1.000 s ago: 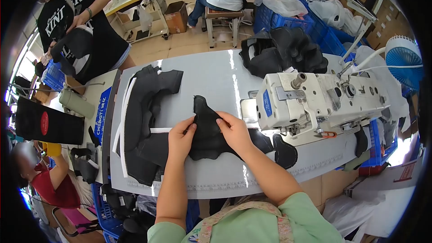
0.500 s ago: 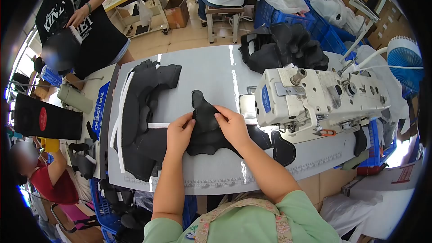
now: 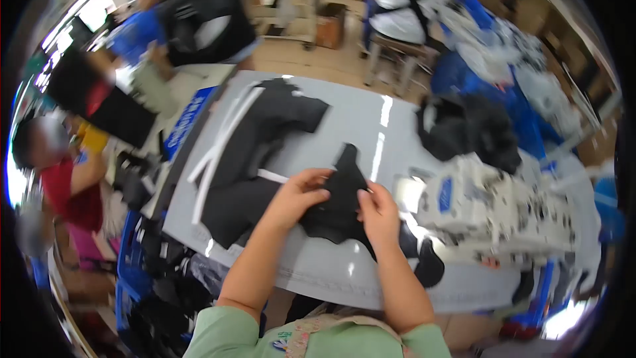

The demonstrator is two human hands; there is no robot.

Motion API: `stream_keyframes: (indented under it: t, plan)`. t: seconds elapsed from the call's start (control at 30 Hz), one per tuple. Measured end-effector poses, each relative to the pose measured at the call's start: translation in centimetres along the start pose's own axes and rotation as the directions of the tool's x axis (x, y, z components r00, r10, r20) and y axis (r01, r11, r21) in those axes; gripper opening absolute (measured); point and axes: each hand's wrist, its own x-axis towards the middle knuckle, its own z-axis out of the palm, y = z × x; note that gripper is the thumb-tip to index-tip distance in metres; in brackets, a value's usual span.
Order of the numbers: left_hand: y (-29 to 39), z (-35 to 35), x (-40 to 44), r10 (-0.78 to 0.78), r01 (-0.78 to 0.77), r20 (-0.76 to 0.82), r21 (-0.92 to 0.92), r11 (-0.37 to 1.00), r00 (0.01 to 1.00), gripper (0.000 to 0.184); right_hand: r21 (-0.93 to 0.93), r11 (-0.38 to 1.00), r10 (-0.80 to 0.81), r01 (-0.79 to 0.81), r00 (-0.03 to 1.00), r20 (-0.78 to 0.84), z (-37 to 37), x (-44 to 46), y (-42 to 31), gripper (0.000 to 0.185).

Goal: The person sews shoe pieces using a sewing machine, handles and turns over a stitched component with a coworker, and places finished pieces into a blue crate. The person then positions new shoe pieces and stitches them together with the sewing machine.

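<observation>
A black fabric piece (image 3: 344, 192) with a narrow upper tip is held up over the grey table. My left hand (image 3: 299, 197) pinches its left edge between thumb and fingers. On the opposite edge, my right hand (image 3: 379, 215) is closed on the same piece. Its lower part spreads beneath and between my hands. To the left lies a larger black fabric assembly (image 3: 228, 195) with white strips (image 3: 224, 152) along its side. A small rounded black piece (image 3: 429, 265) rests right of my right forearm. Motion blur hides the stitching.
A white sewing machine (image 3: 497, 209) stands on the right of the grey table (image 3: 358, 116). Behind it is a heap of black pieces (image 3: 467, 129). Blue crates (image 3: 136, 272) flank the table. Co-workers are at the back and left, one in a red top (image 3: 73, 189).
The whole view has swung, shifting the table and machine rightward and tilting them. Both hands still hold the black fabric piece, whose upper tip now looks narrower. The co-worker at back left has moved.
</observation>
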Motion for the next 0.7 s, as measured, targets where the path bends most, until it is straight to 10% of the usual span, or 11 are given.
stream_keyframes:
  t: [0.17,0.3,0.5,0.7]
  plan:
    - [2.0,-1.1,-1.6,0.068,-0.068,-0.070,0.003,0.998,0.995,0.038,0.216,0.975,0.042,-0.055,0.997,0.066,0.9,0.5,0.8,0.038]
    - [8.7,-2.7,-4.2,0.347,-0.190,-0.456,0.356,0.915,0.819,0.041,0.204,0.976,0.062,-0.079,0.994,0.088,0.8,0.7,1.3,0.036]
    - [13.8,-26.0,3.8,0.503,-0.208,-0.596,0.494,0.844,0.625,0.040,0.150,0.987,0.037,-0.053,0.993,0.109,1.2,0.4,1.2,0.032]
    - [13.4,-34.8,9.2,0.655,0.352,-0.592,0.806,0.476,0.469,0.038,0.135,0.983,0.105,-0.125,0.984,0.147,0.9,0.7,0.9,0.031]
